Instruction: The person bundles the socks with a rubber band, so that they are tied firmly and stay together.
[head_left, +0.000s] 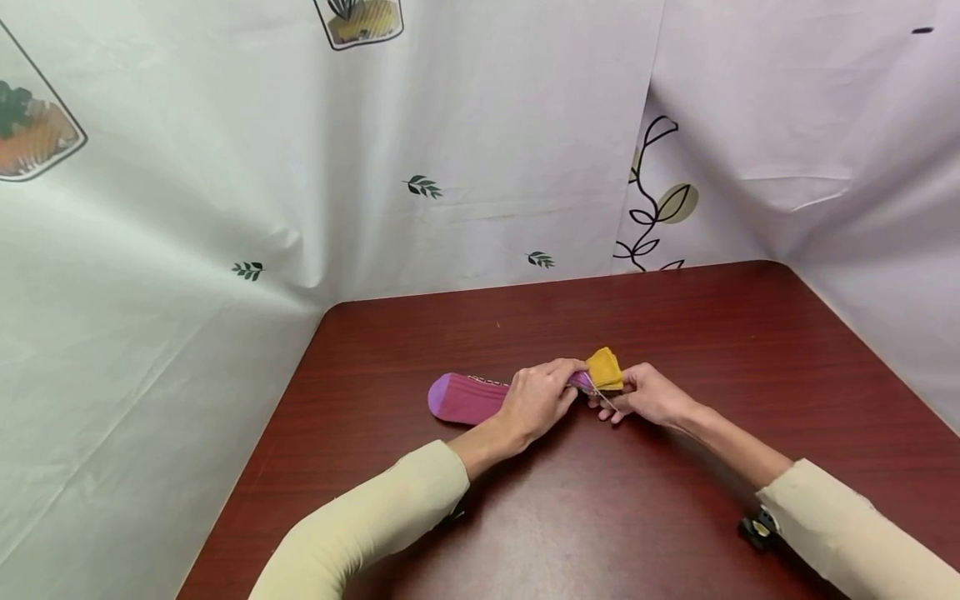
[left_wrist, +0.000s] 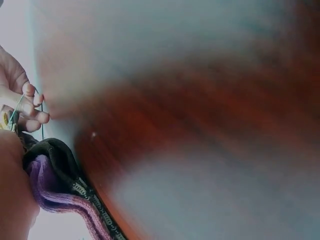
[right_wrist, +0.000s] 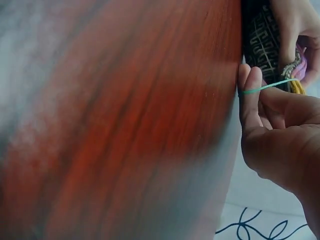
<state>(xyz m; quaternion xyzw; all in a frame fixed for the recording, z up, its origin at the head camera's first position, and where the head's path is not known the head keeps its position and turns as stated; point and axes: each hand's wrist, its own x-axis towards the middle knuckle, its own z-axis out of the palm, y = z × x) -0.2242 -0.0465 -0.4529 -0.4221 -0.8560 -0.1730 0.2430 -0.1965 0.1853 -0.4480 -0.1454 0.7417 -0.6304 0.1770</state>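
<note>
The socks (head_left: 467,400) should be light, soft and slack, I judge, with nothing fragile about them, though their layers might slide apart under a loose pinch; the gathered part near the yellow end (head_left: 604,369) looks the best place to hold. The thin green band (right_wrist: 270,86) seems springy and likely to snap back, so I'd want it hooked well round the fingers. My left hand (head_left: 538,396) grips the socks from above, toward that yellow end, the purple toe (head_left: 438,395) sticking out to its left along the worktop (head_left: 600,517). My right hand (head_left: 652,396) is just right of the yellow end, bent fingers holding the band stretched; whether its thumb pinches cloth too, I can't tell.
</note>
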